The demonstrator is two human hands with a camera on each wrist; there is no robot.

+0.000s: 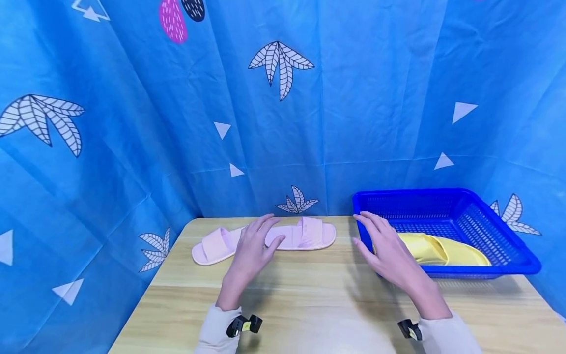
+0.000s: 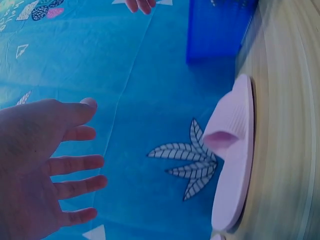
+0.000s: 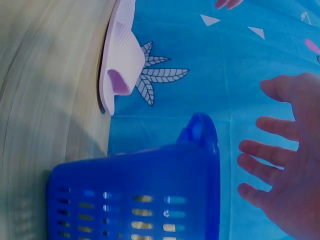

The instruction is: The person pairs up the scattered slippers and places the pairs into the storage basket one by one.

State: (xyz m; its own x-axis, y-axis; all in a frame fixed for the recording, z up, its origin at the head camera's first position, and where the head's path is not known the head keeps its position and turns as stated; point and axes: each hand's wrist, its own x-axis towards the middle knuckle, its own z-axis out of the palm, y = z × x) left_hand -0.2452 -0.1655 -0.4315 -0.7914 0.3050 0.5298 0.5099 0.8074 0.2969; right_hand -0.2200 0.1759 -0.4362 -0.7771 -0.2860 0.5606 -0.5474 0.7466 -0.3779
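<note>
Two pink slippers lie end to end along the back of the wooden table: the right one [image 1: 287, 237] points right, the left one [image 1: 215, 245] points left. My left hand [image 1: 253, 248] hovers over the stretch where their heels meet and hides part of it. Its fingers are spread and relaxed, with nothing in them. My right hand [image 1: 389, 250] is held above the left side of a blue plastic basket [image 1: 522, 255], fingers loosely extended and free of any object. Inside the basket lies a yellow slipper [image 1: 460, 250], partly covered by this hand in the head view.
The wooden table [image 1: 300, 305] carries the basket at its right rear. A blue curtain [image 1: 353, 98] with leaf and triangle prints hangs behind and to the left, close against the table's back edge. Both wrists wear small black cameras.
</note>
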